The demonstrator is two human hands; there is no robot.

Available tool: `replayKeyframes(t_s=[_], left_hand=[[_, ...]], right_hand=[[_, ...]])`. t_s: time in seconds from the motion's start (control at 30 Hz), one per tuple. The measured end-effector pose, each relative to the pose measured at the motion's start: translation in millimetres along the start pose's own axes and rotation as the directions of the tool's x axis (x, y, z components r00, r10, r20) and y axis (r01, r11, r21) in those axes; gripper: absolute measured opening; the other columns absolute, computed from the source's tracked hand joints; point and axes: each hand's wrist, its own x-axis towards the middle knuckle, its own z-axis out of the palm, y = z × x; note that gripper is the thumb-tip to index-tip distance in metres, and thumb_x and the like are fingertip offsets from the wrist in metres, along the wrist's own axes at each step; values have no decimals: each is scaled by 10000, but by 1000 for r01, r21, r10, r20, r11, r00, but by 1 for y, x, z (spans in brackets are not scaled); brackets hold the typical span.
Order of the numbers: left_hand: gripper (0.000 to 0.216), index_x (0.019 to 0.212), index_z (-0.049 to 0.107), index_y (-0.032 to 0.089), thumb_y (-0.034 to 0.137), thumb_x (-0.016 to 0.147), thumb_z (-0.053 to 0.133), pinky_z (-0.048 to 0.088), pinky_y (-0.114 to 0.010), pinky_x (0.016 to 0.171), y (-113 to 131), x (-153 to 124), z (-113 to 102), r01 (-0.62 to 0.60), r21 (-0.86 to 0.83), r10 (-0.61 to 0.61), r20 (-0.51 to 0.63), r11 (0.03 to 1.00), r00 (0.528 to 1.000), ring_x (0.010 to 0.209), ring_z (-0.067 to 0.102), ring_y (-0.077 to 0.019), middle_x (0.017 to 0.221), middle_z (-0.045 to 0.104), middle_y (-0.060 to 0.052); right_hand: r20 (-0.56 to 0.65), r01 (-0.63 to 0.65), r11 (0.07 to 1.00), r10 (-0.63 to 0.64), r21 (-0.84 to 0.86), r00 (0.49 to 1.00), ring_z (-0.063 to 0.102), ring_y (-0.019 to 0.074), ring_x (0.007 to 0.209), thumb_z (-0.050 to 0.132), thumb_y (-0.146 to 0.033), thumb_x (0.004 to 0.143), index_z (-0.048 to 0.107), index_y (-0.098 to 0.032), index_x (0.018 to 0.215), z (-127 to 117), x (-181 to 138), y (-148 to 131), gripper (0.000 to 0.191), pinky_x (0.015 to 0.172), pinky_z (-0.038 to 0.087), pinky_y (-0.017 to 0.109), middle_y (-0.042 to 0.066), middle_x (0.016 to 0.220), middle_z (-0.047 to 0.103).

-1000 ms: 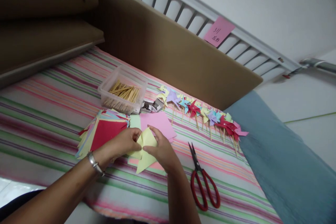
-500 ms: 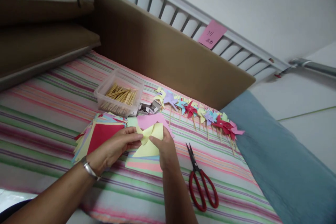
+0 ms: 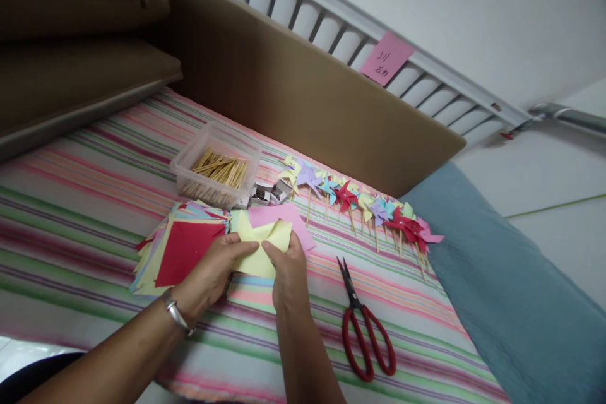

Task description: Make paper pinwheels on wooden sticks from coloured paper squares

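A yellow paper sheet [image 3: 258, 260], partly folded with its upper edge curling inward, is held between my two hands. My left hand [image 3: 227, 262] pinches its left side, the thumb pressed near the middle. My right hand [image 3: 288, 265] grips the right side, its thumb tip almost meeting the left one. Under the sheet lie other coloured papers, among them a pink sheet [image 3: 288, 219] behind it. Left of my hands is a stack of coloured paper squares with a red square [image 3: 187, 252] on top.
Red-handled scissors [image 3: 362, 328] lie on the striped cloth [image 3: 118, 214] to the right. A clear plastic box [image 3: 215, 164] of wooden sticks stands behind, beside small open boxes [image 3: 272, 192]. Several finished paper pinwheels [image 3: 348, 196] lie along the cardboard panel [image 3: 307, 88].
My hands have turned the yellow paper, and its folded part now faces upward. The left thumb has slid toward the middle and my right forearm has shifted left.
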Motion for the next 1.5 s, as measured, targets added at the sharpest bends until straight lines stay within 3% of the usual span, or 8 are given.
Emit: replayKeyframes(t_s=[0.2,0.33,0.5,0.6,0.77,0.97,1.23,1.5], left_hand=[[153,734,705,127,216,613,737,447,-216,538,6,1,-3,-16,1,16,-42,1000,999,546,618,-133,632,716,-26],[179,725,697,99,205,589,749,443,-217,538,19,5,-11,-51,31,54,-101,998,993,537,609,-131,611,706,-37],[164,662,672,100,178,550,762,451,-227,542,33,5,-18,-53,-4,52,-136,999,989,534,609,-141,583,691,-35],[138,651,669,107,150,543,744,454,-232,542,39,4,-20,-66,-9,64,-139,998,988,527,602,-140,579,687,-30],[119,639,664,113,140,536,718,453,-243,533,43,4,-23,-65,14,66,-136,998,989,526,601,-150,576,683,-32],[150,644,647,116,177,535,730,449,-243,547,38,5,-23,-68,30,72,-134,997,988,537,597,-149,573,668,-24],[212,728,697,117,211,542,735,423,-248,569,27,5,-17,-87,108,91,-32,990,995,562,596,-153,638,694,-33],[213,684,687,124,232,513,753,424,-257,555,17,6,-11,-42,173,56,-72,984,996,566,612,-178,599,680,-36]], right_hand=[[43,4,998,-2,-60,999,655,196,740,693,-226,647,529,-183,1145,2,-1,1,526,661,514,305,35,922,696],[-18,125,943,-137,-308,990,594,152,618,619,-274,750,492,-175,1243,-4,-2,-5,518,567,477,270,-4,754,638],[243,532,596,-498,-602,833,593,203,909,570,-204,814,685,-212,961,-15,-3,-16,187,844,467,347,58,926,651],[455,665,419,-499,-619,738,521,233,1105,571,-172,823,703,-253,942,-17,-6,-19,194,958,412,402,74,1105,628],[577,703,295,-413,-647,705,340,242,1313,511,-157,861,703,-287,982,-16,-9,-17,261,1061,308,462,46,1350,496],[558,686,348,-405,-639,724,306,242,1343,554,-163,836,717,-255,849,-14,-8,-15,188,1072,286,458,50,1396,461],[390,499,567,-312,-655,867,223,244,1390,615,-212,801,691,-228,771,-6,-11,-12,83,1103,205,475,61,1454,392],[252,385,532,-307,-754,918,213,269,1385,600,-204,787,653,-205,681,-3,-11,-8,119,1076,219,506,93,1462,372]])
